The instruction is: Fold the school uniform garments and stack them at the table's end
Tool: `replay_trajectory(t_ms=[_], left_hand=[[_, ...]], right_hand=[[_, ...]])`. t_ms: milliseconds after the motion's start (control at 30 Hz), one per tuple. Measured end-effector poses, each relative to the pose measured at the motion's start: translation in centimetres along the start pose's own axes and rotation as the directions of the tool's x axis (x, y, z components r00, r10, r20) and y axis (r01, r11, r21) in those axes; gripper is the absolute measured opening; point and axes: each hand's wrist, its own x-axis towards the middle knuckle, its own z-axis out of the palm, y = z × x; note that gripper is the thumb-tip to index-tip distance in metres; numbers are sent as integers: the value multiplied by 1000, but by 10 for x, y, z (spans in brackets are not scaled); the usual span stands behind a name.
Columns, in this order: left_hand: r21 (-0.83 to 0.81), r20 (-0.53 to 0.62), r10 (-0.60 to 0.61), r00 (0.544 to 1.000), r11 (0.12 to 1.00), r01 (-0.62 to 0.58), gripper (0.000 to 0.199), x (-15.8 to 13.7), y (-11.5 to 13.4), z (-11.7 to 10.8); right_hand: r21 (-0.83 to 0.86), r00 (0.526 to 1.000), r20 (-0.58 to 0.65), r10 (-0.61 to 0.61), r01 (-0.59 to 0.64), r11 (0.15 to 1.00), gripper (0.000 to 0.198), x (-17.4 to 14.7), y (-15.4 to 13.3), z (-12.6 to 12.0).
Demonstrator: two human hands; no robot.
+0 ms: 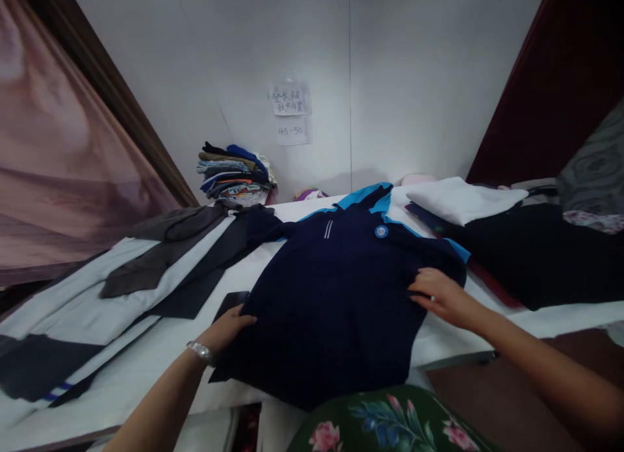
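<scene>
pink flowers (325, 435) and bluish leaves (390, 427) pattern the dark green garment (422, 400), worn with a silvery bracelet (200, 352) and a small ring (432, 298).

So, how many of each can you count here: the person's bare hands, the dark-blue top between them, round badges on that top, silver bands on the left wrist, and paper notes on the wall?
Left hand and right hand: 2
Dark-blue top: 1
Round badge: 1
Silver band: 1
Upper note and lower note: 2
Total: 7

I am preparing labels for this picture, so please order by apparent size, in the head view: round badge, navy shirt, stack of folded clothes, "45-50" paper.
Largest to smallest:
1. Navy shirt
2. Stack of folded clothes
3. "45-50" paper
4. Round badge
</scene>
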Motion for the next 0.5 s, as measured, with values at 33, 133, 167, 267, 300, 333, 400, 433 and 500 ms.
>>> replay_trajectory(t_ms=[33, 133, 167, 267, 300, 333, 400, 433, 500], left_hand=[[-31, -2, -13, 1000, 999, 13, 33, 0, 2, -1], [-128, 2, -48, 999, 991, 48, 36, -2, 5, -4], [-149, 9, -60, 998, 987, 60, 38, -2, 5, -4], [-138, 15, -112, 994, 984, 113, 36, -8, 2, -3], [-118, 17, -132, 991, 984, 133, 36, -10, 2, -3], [-98, 21, -151, 988, 983, 153, 35, -13, 1, -3], [-69, 53, -178, 983, 981, 181, 37, -17, -1, -4], [-68, 79, -179, 981, 981, 184, 39, -16, -1, -5], [-98, 123, -156, 980, 981, 168, 40, -9, 3, -7]], right_hand=[[52, 993, -93, 66, -62, 997, 14, -13, 8, -11], [286, 874, -332, 355, -265, 921, 17, -60, 27, -27], [351, 830, -341, 442, -324, 878, 18, -76, 31, -25], [433, 755, -237, 611, -481, 762, 20, -113, 30, -7], [442, 754, -183, 631, -510, 738, 20, -120, 26, 0], [453, 762, -126, 636, -526, 720, 19, -124, 22, 6], [494, 787, -7, 617, -534, 686, 19, -124, 12, 13], [530, 793, 45, 607, -534, 658, 18, -119, 9, 13], [608, 768, 100, 632, -550, 572, 18, -101, 9, 9]])
